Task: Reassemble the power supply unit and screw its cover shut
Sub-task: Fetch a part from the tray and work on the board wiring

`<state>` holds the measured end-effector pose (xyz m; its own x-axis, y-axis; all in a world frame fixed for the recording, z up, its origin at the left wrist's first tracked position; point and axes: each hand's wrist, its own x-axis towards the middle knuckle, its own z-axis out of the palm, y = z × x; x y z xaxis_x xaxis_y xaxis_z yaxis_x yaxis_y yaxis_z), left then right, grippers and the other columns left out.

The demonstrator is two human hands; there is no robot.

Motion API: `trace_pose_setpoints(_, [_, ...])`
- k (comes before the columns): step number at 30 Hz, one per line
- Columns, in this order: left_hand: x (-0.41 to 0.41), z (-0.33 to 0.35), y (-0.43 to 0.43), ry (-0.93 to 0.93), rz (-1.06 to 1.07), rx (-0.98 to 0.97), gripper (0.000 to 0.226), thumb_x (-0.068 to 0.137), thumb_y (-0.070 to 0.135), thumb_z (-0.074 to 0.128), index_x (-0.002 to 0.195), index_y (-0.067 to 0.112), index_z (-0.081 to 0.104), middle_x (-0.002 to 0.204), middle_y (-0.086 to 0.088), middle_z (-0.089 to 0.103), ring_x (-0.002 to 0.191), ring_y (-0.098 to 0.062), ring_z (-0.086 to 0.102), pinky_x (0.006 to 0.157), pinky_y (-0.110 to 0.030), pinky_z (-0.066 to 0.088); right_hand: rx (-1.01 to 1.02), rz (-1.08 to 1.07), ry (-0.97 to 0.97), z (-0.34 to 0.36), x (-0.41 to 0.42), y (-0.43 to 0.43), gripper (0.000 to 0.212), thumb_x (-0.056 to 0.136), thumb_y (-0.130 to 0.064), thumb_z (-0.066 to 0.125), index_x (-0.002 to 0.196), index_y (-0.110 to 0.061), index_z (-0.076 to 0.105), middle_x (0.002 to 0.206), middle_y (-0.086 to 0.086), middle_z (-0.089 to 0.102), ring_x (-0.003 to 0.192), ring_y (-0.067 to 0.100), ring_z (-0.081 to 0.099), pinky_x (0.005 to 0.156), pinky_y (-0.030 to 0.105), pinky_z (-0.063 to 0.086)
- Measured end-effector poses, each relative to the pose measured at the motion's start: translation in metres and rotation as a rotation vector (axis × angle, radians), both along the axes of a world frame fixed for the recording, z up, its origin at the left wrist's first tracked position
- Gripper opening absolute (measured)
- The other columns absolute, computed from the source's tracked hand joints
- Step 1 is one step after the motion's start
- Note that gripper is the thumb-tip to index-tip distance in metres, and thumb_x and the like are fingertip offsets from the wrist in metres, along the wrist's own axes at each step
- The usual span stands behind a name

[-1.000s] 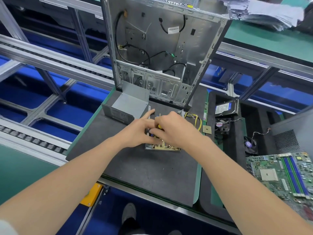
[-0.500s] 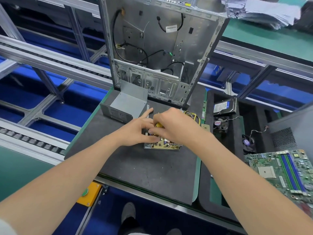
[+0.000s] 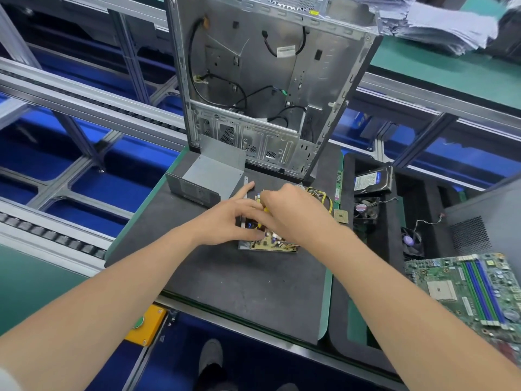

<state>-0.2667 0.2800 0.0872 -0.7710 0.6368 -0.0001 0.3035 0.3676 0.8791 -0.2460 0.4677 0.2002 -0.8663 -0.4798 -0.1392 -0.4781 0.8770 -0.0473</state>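
Observation:
The open power supply unit [image 3: 272, 244] lies on the black mat, its tan circuit board showing at the near edge; my hands hide most of it. My left hand [image 3: 225, 218] rests on the unit's left side, index finger straight along the metal wall and thumb on the board's near corner. From the right, my right hand [image 3: 287, 213] reaches over the board, fingers curled down around a small yellow part [image 3: 265, 209]. Yellow and black wires [image 3: 320, 194] bunch at the unit's far right. The grey metal cover [image 3: 210, 176] stands apart, back left of my hands.
An empty computer case [image 3: 267, 88] stands upright behind the mat [image 3: 239, 283]. To the right, a foam tray [image 3: 377, 249] holds a hard drive [image 3: 372, 180] and two fans; a CPU chip [image 3: 340, 215] and a RAM stick [image 3: 338, 187] lie beside it. A motherboard [image 3: 476, 292] lies at the far right.
Both hands stay on the power supply unit, with only slight finger shifts. The view has drifted a little.

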Motion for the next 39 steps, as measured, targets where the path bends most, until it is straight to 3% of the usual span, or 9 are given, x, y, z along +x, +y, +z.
trace_pose_setpoints(5, [0.000, 0.000, 0.001, -0.048, 0.050, -0.032, 0.030, 0.085, 0.035, 0.083, 0.112, 0.039, 0.071, 0.137, 0.062, 0.024, 0.154, 0.007, 0.002, 0.115, -0.038, 0.034, -0.021, -0.129, 0.151, -0.011, 0.011, -0.004, 0.065, 0.097, -0.076, 0.037, 0.075, -0.016, 0.052, 0.064, 0.004, 0.042, 0.070, 0.033, 0.054, 0.060, 0.036, 0.035])
trace_pose_setpoints(10, [-0.003, -0.001, -0.002, 0.041, -0.025, -0.063, 0.019, 0.091, 0.034, 0.077, 0.080, 0.038, 0.063, 0.136, 0.040, 0.051, 0.156, 0.002, -0.006, 0.121, -0.043, 0.026, -0.133, 0.312, -0.113, 0.004, 0.005, 0.014, 0.017, 0.100, -0.034, 0.055, 0.107, -0.023, 0.065, 0.102, -0.004, 0.060, 0.091, 0.027, 0.064, 0.071, 0.043, 0.053])
trace_pose_setpoints(14, [-0.001, -0.001, 0.000, 0.027, -0.035, 0.013, 0.018, 0.088, 0.039, 0.080, 0.092, 0.054, 0.071, 0.144, 0.024, 0.056, 0.155, 0.003, -0.009, 0.123, -0.043, 0.015, -0.025, 0.004, 0.074, -0.011, 0.007, 0.002, 0.036, 0.105, -0.045, 0.048, 0.093, -0.016, 0.065, 0.070, 0.005, 0.046, 0.083, 0.038, 0.065, 0.063, 0.037, 0.038])
trace_pose_setpoints(19, [-0.003, -0.006, 0.001, 0.001, 0.004, -0.001, 0.020, 0.087, 0.040, 0.080, 0.104, 0.040, 0.070, 0.144, 0.031, 0.051, 0.156, -0.001, -0.008, 0.123, -0.046, 0.022, -0.092, -0.101, 0.120, -0.016, 0.012, -0.004, 0.050, 0.097, -0.065, 0.052, 0.081, -0.018, 0.057, 0.074, 0.003, 0.050, 0.076, 0.036, 0.058, 0.062, 0.036, 0.037])
trace_pose_setpoints(21, [-0.005, -0.008, -0.002, 0.033, -0.005, -0.017, 0.019, 0.089, 0.043, 0.076, 0.100, 0.029, 0.069, 0.139, 0.043, 0.045, 0.158, -0.006, -0.002, 0.122, -0.049, 0.027, -0.173, 0.102, 0.033, -0.007, 0.010, 0.002, 0.030, 0.097, -0.049, 0.061, 0.098, -0.020, 0.066, 0.096, -0.002, 0.059, 0.085, 0.031, 0.063, 0.068, 0.039, 0.049])
trace_pose_setpoints(24, [-0.004, -0.007, -0.002, 0.051, -0.004, -0.028, 0.009, 0.091, 0.041, 0.075, 0.096, 0.036, 0.069, 0.137, 0.029, 0.057, 0.155, 0.003, -0.009, 0.121, -0.038, 0.019, -0.119, 0.194, -0.118, -0.002, 0.004, 0.008, 0.012, 0.097, -0.021, 0.062, 0.106, -0.020, 0.070, 0.102, -0.001, 0.063, 0.096, 0.027, 0.063, 0.080, 0.045, 0.055])
trace_pose_setpoints(32, [-0.001, 0.000, 0.000, 0.041, -0.006, -0.015, 0.013, 0.091, 0.042, 0.075, 0.087, 0.047, 0.064, 0.136, 0.022, 0.061, 0.154, 0.005, -0.009, 0.124, -0.051, 0.017, -0.261, -0.031, -0.059, -0.018, 0.009, 0.001, 0.017, 0.099, -0.027, 0.064, 0.105, -0.017, 0.075, 0.094, 0.007, 0.068, 0.095, 0.030, 0.064, 0.081, 0.042, 0.055])
trace_pose_setpoints(37, [-0.001, 0.016, 0.010, -0.011, 0.223, 0.018, 0.023, 0.090, 0.051, 0.060, 0.107, 0.045, 0.074, 0.132, 0.019, 0.066, 0.149, 0.003, 0.030, 0.118, -0.045, 0.033, -0.614, -0.212, 0.021, -0.011, 0.010, 0.048, 0.007, 0.092, -0.026, 0.071, 0.088, -0.026, 0.077, 0.079, -0.008, 0.073, 0.074, 0.010, 0.065, 0.073, 0.030, 0.051])
trace_pose_setpoints(39, [-0.002, 0.026, 0.028, 0.083, 0.432, 0.012, 0.027, 0.096, 0.046, 0.051, 0.100, 0.039, 0.076, 0.105, 0.023, 0.072, 0.117, 0.001, 0.061, 0.101, -0.042, 0.050, -0.950, -0.454, -0.095, -0.008, 0.006, 0.092, 0.006, 0.088, -0.018, 0.074, 0.083, -0.019, 0.075, 0.071, 0.000, 0.075, 0.064, 0.018, 0.073, 0.067, 0.033, 0.060])
